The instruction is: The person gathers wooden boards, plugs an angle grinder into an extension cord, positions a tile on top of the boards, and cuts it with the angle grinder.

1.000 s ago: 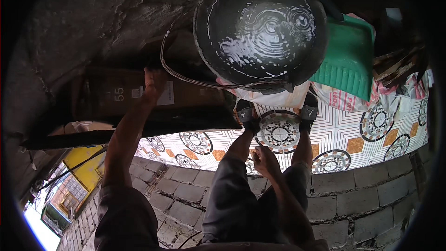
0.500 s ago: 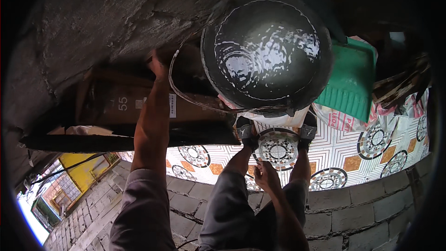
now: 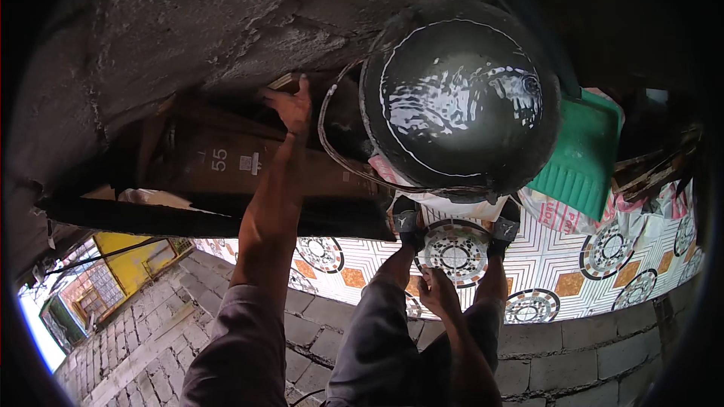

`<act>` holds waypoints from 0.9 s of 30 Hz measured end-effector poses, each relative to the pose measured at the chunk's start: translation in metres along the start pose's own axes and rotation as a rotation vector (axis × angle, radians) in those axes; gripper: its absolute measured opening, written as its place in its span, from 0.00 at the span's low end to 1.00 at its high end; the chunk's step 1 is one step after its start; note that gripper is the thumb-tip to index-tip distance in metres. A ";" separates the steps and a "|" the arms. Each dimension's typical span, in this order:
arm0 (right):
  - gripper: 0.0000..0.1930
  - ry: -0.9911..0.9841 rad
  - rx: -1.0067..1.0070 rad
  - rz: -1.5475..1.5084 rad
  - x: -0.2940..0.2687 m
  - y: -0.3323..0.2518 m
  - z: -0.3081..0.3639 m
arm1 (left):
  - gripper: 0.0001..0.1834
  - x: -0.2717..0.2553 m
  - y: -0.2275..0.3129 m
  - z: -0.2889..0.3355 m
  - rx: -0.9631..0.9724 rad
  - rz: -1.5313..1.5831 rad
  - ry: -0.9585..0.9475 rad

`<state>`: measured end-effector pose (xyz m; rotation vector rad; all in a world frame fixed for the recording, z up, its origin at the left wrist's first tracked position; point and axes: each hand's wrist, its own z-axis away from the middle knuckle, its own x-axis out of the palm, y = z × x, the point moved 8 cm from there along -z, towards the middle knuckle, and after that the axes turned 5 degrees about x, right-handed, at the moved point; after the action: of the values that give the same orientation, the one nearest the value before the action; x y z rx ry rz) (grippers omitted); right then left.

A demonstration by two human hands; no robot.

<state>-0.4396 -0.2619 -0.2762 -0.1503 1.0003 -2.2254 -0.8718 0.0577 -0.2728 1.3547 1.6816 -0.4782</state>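
Note:
My left hand (image 3: 289, 109) reaches forward over a brown cardboard box (image 3: 188, 158), close to the rough wall. Its fingers are spread, and I see nothing held in them. A small pale edge of something (image 3: 283, 81) shows just beyond the fingertips; what it is I cannot make out. To the right of that hand stands a dark round bucket of water (image 3: 460, 105), its wire handle (image 3: 324, 132) hanging over the near left side. Low in front of my legs, my right hand (image 3: 440, 294) hangs with fingers loosely curled and slightly apart, nothing visible in it.
A green dustpan (image 3: 577, 158) leans right of the bucket, by printed white sacks (image 3: 554, 211) and broken wood pieces (image 3: 656, 162). Rough cement wall (image 3: 173, 30) rises ahead. Patterned tiles (image 3: 535, 256) lie around my feet, with grey blocks (image 3: 581, 362) nearer. A dark board edge (image 3: 188, 218) runs below the box.
My left hand has come away from the wall side toward the bucket, its fingers now spread. The view has shifted slightly. Ripples on the water look different; my right hand stays low.

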 end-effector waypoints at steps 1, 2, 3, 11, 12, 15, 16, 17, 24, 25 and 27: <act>0.14 -0.001 0.019 0.050 -0.001 0.007 0.004 | 0.57 0.000 0.007 0.009 -0.134 -0.019 -0.116; 0.16 0.010 0.017 0.063 -0.004 0.009 0.007 | 0.58 -0.001 0.011 0.015 -0.264 -0.037 -0.228; 0.16 0.003 0.004 0.067 -0.005 0.006 0.007 | 0.58 -0.012 0.018 0.011 -0.268 -0.044 -0.215; 0.14 -0.033 0.042 -0.009 -0.001 -0.009 0.003 | 0.47 -0.037 -0.001 -0.008 -0.271 -0.172 -0.260; 0.14 -0.052 0.049 -0.015 -0.001 -0.010 0.003 | 0.45 -0.036 -0.001 -0.008 -0.259 -0.184 -0.294; 0.14 -0.045 0.039 0.065 -0.005 0.002 0.006 | 0.39 -0.037 0.020 -0.002 -0.183 -0.225 -0.338; 0.14 -0.047 0.033 0.064 -0.001 0.005 0.005 | 0.37 -0.035 0.020 -0.002 -0.162 -0.303 -0.477; 0.15 -0.053 0.039 0.064 0.002 0.008 0.005 | 0.36 -0.033 0.021 -0.002 -0.139 -0.380 -0.616; 0.14 -0.041 0.079 0.085 -0.001 0.026 0.011 | 0.20 -0.016 0.028 -0.035 -0.036 -0.542 -1.006; 0.14 -0.035 0.053 0.100 -0.004 0.025 0.009 | 0.20 -0.010 0.027 -0.036 -0.034 -0.539 -1.000; 0.14 -0.043 0.048 0.078 0.000 0.027 0.013 | 0.15 0.015 0.020 -0.022 0.314 -0.666 -1.145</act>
<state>-0.4203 -0.2828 -0.2862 -0.1348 0.9134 -2.1646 -0.8619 0.0897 -0.2687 0.4204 1.0125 -1.5883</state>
